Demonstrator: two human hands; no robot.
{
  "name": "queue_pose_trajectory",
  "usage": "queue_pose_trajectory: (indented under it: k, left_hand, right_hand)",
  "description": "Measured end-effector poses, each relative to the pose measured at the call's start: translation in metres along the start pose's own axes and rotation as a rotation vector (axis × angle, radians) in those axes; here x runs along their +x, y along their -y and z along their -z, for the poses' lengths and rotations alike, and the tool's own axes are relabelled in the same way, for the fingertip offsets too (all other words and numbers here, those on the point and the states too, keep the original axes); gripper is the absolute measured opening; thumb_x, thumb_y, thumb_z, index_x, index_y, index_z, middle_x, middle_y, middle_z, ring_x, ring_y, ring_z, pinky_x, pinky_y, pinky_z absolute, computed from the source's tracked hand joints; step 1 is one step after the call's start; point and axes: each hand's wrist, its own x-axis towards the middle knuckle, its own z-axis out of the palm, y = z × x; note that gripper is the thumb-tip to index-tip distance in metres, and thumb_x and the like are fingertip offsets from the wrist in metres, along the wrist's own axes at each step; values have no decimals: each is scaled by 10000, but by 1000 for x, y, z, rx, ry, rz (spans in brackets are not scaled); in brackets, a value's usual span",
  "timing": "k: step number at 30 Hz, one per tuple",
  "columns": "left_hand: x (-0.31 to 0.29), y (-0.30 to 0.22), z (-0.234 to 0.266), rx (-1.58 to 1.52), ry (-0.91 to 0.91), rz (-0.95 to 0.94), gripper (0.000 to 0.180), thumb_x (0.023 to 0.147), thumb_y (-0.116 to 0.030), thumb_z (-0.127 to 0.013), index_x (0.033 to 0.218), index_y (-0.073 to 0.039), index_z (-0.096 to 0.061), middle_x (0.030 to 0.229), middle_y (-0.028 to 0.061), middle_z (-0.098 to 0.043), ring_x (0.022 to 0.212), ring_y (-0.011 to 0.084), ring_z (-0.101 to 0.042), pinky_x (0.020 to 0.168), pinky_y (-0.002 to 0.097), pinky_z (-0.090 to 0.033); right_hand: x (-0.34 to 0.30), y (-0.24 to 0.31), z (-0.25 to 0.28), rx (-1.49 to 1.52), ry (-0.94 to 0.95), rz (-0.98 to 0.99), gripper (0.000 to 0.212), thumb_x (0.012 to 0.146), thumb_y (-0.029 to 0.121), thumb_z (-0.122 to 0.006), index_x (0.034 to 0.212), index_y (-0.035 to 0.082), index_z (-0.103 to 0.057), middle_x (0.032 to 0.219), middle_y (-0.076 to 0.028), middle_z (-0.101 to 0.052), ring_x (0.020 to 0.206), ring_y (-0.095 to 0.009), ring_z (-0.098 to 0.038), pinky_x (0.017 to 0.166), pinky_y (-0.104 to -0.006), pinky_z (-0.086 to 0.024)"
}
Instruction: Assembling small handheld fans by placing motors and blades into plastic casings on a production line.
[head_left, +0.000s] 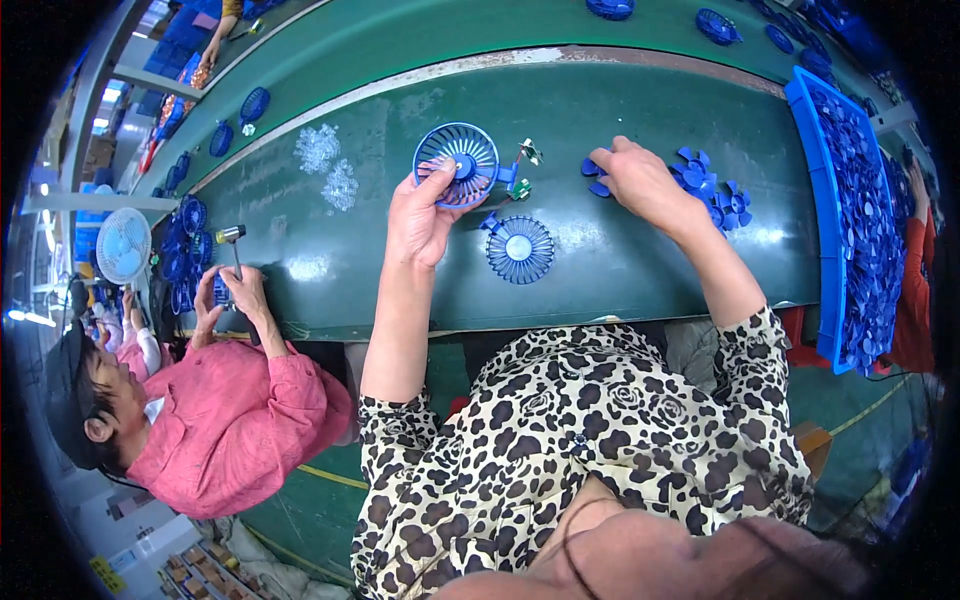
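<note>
While our left hand [420, 215] grips a round blue fan housing [481, 160] above the bench [620, 285], its thumb lies across the slotted face beside the hub. From the short stub on the housing's right side, thin wires run toward a small green circuit board [521, 190], and another small board [531, 152] shows just above that one.

Our right hand [640, 185] is well apart, lowered with bent fingers over a blue fan blade [595, 179] at the near side of its fingertips; we cannot tell whether the fingers close on it. Just beyond that hand, to the right, we see a cluster of loose blue fan blades [694, 172] on the bench.

Between our forearms lies a second fan housing [519, 247] with a pale round centre. To the left, two small heaps of clear parts [318, 148] sit near each other. At the right end stands a blue crate [828, 225] filled with more blades. On our left, a co-worker in a pinkish-red shirt [235, 425] holds a hammer [231, 234].
</note>
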Motion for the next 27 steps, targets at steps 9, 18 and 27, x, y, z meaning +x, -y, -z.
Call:
queue_pose_trajectory:
  k: [9, 18, 27]
  left_hand:
    - [8, 10, -18, 66, -4, -5, 271, 915, -258, -594, 1029, -13, -576, 946, 93, -653, 831, 191, -660, 761, 375, -563]
    - [-6, 22, -58, 209, 162, -11, 323, 955, -338, -518, 1036, -33, -589, 934, 37, -637, 788, 102, -619, 685, 273, -531]
    - [-4, 5, -54, 384, 94, -196, 204, 877, -121, -644, 1035, -2, -592, 876, 24, -632, 734, 67, -579, 663, 218, -493]
  right_hand:
    - [-17, 0, 17, 164, -99, -72, 281, 776, 147, -651, 1033, 42, -603, 901, -169, -563, 833, -369, -590, 729, -447, -486]
    - [5, 76, 44, 258, -340, 241, 206, 763, 152, -669, 878, 39, -540, 846, -142, -531, 767, -331, -599, 609, -432, -500]
    - [17, 81, 47, 306, -636, 293, 245, 735, 132, -692, 944, 57, -588, 872, -102, -545, 834, -290, -588, 665, -392, -513]
